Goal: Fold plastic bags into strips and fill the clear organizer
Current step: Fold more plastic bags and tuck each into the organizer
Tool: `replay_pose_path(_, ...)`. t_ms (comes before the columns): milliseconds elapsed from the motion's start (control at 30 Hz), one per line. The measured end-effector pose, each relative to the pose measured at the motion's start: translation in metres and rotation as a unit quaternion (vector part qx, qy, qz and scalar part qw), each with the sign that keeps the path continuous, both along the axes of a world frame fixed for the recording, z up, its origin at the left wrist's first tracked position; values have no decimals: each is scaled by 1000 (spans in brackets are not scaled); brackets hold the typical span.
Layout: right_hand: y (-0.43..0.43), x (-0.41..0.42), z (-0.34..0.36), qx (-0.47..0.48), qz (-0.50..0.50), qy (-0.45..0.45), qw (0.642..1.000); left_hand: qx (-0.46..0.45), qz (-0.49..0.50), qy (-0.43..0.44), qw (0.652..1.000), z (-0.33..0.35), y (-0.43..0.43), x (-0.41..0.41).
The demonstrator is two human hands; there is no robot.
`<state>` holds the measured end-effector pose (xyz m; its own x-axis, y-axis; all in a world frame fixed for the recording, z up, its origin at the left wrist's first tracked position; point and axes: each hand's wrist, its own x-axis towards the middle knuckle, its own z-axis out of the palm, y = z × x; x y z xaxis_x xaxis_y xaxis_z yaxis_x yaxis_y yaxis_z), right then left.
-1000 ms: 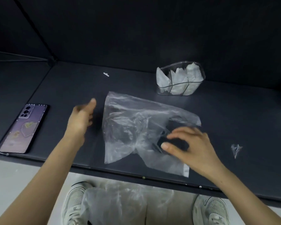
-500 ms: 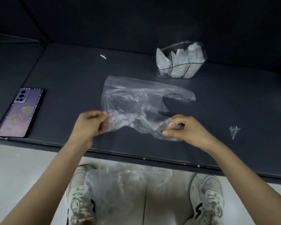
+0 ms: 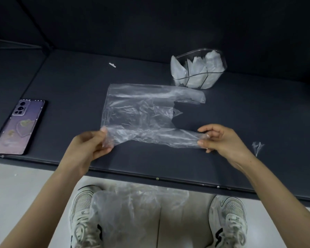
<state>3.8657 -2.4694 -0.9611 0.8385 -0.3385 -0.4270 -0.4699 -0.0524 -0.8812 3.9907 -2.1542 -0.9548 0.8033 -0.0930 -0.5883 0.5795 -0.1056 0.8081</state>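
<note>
Bag: the clear plastic bag lies spread across the middle of the frame on the dark bench, body to the left and both handles pointing right.
Left hand: the left hand has its fingers pinched on the bag's near left corner, which is raised off the bench.
Right hand: the right hand is at centre right, its fingers nipping the tip of the near handle.
Why that hold: the near long edge is pulled taut between the two pinches. My read is that this sets up the first lengthwise fold, toward the far edge.
Organizer: the clear organizer sits upper right of centre, just beyond the far handle. It already holds white folded bags, so it looks partly filled and is within easy reach.
Spare bags: a loose pile of bags rests on the lap at bottom centre, likely next in line.
Bench extras: there's a phone at far left and a plastic scrap at right, both well apart from the bag.
</note>
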Motion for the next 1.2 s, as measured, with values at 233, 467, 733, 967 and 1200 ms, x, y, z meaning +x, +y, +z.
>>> replay_pose_path(233,-20,-8,0,4,-27,36,999,56,-31,-12,998,-5,14,5)
replay_pose_path(467,-32,-18,21,-45,117,145,981,140,-174,34,974,12,22,-2)
replay_pose_path(733,10,8,37,-362,91,2,928,456,-299,-481,687,-15,-6,3)
replay_pose_path(967,102,23,1,-578,176,-136,785,448,-427,-451,643,-61,-29,-9)
replay_pose_path(1200,83,12,-56,-597,295,-46,744,453,-412,-437,659,-64,-30,-13)
